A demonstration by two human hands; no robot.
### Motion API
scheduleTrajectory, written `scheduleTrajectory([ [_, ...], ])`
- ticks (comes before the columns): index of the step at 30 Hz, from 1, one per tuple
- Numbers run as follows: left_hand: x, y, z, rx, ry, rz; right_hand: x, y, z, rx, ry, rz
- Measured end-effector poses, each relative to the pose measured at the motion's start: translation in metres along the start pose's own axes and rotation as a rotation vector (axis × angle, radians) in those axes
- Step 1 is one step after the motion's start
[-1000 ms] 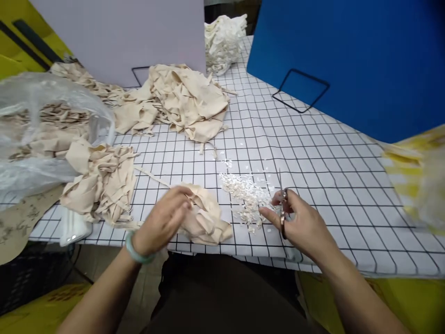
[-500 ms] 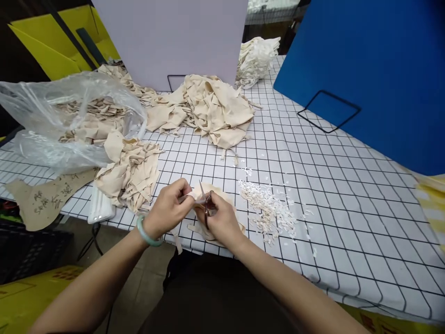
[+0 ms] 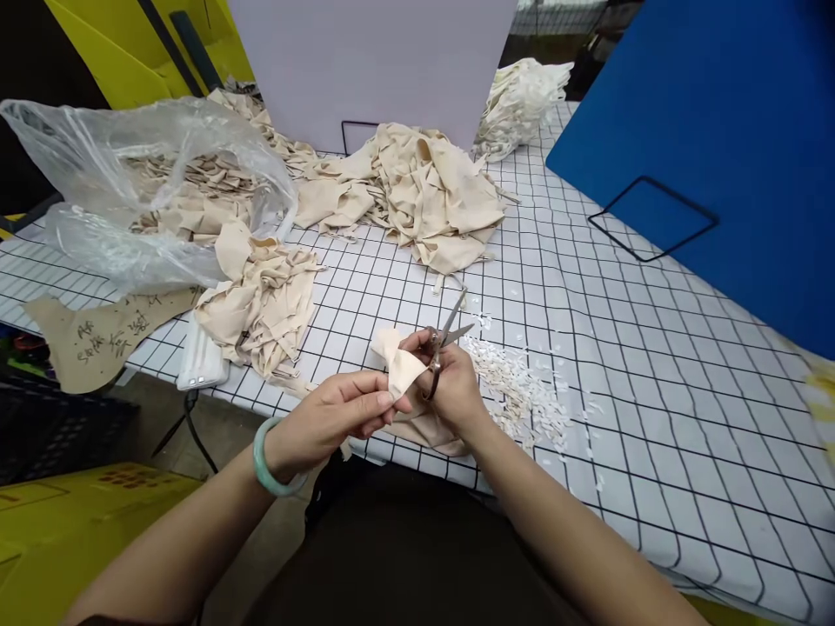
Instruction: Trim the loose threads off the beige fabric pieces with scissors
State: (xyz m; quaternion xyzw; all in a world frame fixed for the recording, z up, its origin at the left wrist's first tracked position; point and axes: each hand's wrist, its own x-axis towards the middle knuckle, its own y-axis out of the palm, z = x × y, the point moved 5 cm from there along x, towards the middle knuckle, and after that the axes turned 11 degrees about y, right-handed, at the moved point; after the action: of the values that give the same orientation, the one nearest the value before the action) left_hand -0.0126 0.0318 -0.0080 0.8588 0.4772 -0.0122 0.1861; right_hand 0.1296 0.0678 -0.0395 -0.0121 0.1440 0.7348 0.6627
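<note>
So the left hand [image 3: 332, 417] is pinching a small beige fabric piece [image 3: 399, 369], soft and folded over, holding it up just above the near edge of the checked table [image 3: 619, 348]. The right hand [image 3: 450, 387] is gripping scissors [image 3: 447, 335] with the blades sitting open, right beside the fabric. A clear plastic bag [image 3: 130, 191] is lying open at the far left, stuffed with similar beige scraps.

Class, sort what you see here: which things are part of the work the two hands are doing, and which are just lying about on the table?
In use:
left hand pinching the beige fabric piece
right hand holding the scissors, blades open

Lying about:
clear plastic bag of scraps
fabric heap
small cut bits
paper pattern
blue board
</note>
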Motion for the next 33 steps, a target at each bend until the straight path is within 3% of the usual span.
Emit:
scheduleTrajectory([
  [4,-0.003,0.007,-0.028,0.318,0.216,0.036,-0.004,0.007,-0.01,0.013,0.129,0.097],
  [7,-0.003,0.01,-0.048,0.583,0.492,-0.086,-0.012,0.02,-0.013,-0.034,0.117,0.137],
  [9,0.0,0.012,-0.049,0.596,0.597,-0.147,-0.019,0.026,-0.014,-0.112,0.061,0.119],
  [14,0.014,0.006,-0.021,0.131,0.534,-0.249,-0.034,0.018,-0.01,-0.252,0.07,0.165],
  [17,0.013,0.006,-0.014,0.216,0.558,-0.282,-0.041,-0.007,0.009,-0.45,-0.024,0.136],
  [22,0.012,0.021,-0.015,0.375,0.59,-0.18,-0.047,-0.03,0.033,-0.872,-0.2,0.045],
  [33,0.011,0.033,-0.021,0.516,0.689,-0.051,-0.055,-0.029,0.031,-0.948,-0.268,0.088],
])
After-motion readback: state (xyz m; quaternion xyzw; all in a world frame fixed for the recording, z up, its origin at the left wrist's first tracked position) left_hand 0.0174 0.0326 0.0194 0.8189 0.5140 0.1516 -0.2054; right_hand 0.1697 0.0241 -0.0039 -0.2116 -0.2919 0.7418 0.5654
